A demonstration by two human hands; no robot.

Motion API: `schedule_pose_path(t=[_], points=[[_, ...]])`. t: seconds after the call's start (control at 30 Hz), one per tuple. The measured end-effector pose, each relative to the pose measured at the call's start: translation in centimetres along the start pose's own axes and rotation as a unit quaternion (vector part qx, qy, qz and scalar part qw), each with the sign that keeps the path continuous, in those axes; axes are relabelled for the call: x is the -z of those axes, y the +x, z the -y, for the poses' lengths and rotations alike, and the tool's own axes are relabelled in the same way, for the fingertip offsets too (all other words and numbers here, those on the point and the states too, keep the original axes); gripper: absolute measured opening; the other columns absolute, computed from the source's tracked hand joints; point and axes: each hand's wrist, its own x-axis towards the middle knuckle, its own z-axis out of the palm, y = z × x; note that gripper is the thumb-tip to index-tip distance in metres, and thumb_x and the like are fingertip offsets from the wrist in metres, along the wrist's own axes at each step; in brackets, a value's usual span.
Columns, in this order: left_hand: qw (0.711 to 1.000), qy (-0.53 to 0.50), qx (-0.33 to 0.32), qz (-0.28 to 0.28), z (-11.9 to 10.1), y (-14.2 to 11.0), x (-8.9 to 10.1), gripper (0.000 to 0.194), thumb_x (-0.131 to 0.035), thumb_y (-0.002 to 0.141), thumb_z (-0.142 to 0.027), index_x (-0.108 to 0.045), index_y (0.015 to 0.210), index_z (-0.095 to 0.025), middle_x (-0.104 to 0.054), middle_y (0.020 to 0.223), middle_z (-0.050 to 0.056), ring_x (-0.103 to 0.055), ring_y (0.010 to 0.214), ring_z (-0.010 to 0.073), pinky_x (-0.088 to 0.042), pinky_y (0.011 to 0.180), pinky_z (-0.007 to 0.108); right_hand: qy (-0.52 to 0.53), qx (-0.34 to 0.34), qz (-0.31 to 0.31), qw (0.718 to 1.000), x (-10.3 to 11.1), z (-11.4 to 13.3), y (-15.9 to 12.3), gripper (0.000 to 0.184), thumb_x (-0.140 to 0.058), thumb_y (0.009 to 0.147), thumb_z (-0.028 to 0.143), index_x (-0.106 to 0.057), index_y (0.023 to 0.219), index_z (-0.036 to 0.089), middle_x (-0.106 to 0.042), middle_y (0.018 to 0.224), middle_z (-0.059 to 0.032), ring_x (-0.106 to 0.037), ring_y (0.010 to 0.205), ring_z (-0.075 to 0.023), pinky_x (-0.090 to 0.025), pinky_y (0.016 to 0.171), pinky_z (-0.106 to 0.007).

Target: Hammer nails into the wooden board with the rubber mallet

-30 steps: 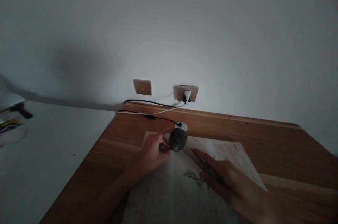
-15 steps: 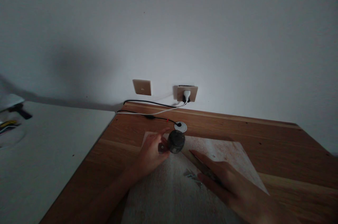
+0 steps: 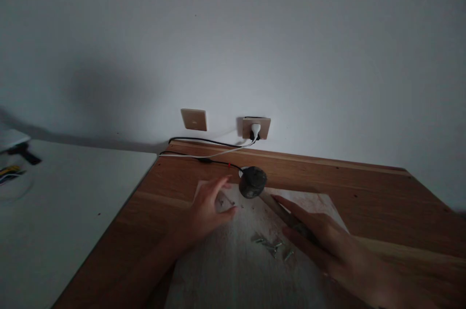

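Mallet (image 3: 253, 182) clamped by handle in fingers of R hand (image 3: 327, 246), head above board's (image 3: 214, 275) far edge. Looks partway, prob.: few small fasteners (image 3: 233, 203) apparently set near board's far-L corner, between parted thumb & fingers of L hand (image 3: 207, 209), contact unclear; loose screws (image 3: 278, 245) mid-board, unset.

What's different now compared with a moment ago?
The mallet has moved up in the picture and to the right, away from the left hand, and now covers most of the white ring. The right hand still grips it. The left hand stays roughly in place; the screws lie on the board as before.
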Motion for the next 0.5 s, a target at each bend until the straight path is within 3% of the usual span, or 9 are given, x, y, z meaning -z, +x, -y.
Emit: schedule_pose_path(t=[0.07, 0.13, 0.2, 0.33, 0.4, 0.5], points=[[0.998, 0.004, -0.018, -0.054, -0.4, -0.1, 0.4, 0.045, -0.077, 0.082, -0.020, -0.062, 0.123, -0.025, -0.071, 0.116, 0.006, -0.067, 0.109, 0.0258, -0.053, 0.095, 0.041, 0.006, 0.005, -0.005, 1.000, 0.8, -0.1, 0.0, 0.067, -0.039, 0.105, 0.063, -0.048, 0.160, 0.026, -0.070, 0.146, -0.0116, -0.068, 0.131, -0.0325, -0.059, 0.107, -0.044], [0.995, 0.016, -0.073, -0.068, -1.5, -0.2, 0.9, 0.018, -0.070, 0.088, -0.019, -0.063, 0.104, -0.023, -0.070, 0.101, 0.004, -0.067, 0.098, 0.0225, -0.052, 0.088, 0.037, 0.024, 0.022, -0.011, 0.999, 1.4, -0.2, 0.0, 0.064, -0.039, 0.107, 0.059, -0.046, 0.161, 0.026, -0.065, 0.152, -0.0107, -0.062, 0.140, -0.0317, -0.055, 0.111, -0.043], [0.988, 0.043, -0.151, -0.007, -3.1, -0.5, 1.0, 0.007, -0.066, 0.092, -0.018, -0.061, 0.093, -0.023, -0.068, 0.091, 0.002, -0.066, 0.090, 0.0204, -0.049, 0.084, 0.035, 0.042, 0.027, -0.021, 0.999, 1.8, -0.2, 0.2, 0.064, -0.039, 0.108, 0.058, -0.046, 0.161, 0.022, -0.063, 0.154, -0.0125, -0.059, 0.142, -0.0311, -0.053, 0.113, -0.043], [0.937, 0.147, -0.263, 0.177, -6.2, -1.4, 0.2, 0.006, -0.065, 0.096, -0.019, -0.063, 0.101, -0.020, -0.071, 0.094, 0.002, -0.066, 0.090, 0.0220, -0.046, 0.088, 0.040, 0.044, 0.014, -0.017, 0.999, 1.9, 0.1, 0.5, 0.068, -0.038, 0.108, 0.057, -0.046, 0.160, 0.014, -0.064, 0.152, -0.0175, -0.063, 0.138, -0.0326, -0.055, 0.110, -0.045], [0.915, 0.195, -0.280, 0.215, -7.3, -1.7, -0.4, 0.004, -0.062, 0.099, -0.018, -0.064, 0.103, -0.020, -0.072, 0.093, 0.002, -0.067, 0.092, 0.0225, -0.045, 0.090, 0.041, 0.042, 0.017, -0.023, 0.999, 1.9, 0.2, 0.5, 0.067, -0.039, 0.108, 0.055, -0.046, 0.160, 0.013, -0.065, 0.151, -0.0179, -0.064, 0.137, -0.0330, -0.056, 0.109, -0.045], [0.899, 0.237, -0.296, 0.218, -8.2, -1.9, -0.9, 0.008, -0.061, 0.103, -0.019, -0.065, 0.110, -0.019, -0.072, 0.094, 0.003, -0.067, 0.091, 0.0226, -0.045, 0.090, 0.041, 0.042, 0.038, -0.031, 0.998, 1.9, 0.5, 0.3, 0.066, -0.040, 0.108, 0.054, -0.046, 0.160, 0.013, -0.066, 0.149, -0.0182, -0.066, 0.134, -0.0323, -0.057, 0.108, -0.044]])
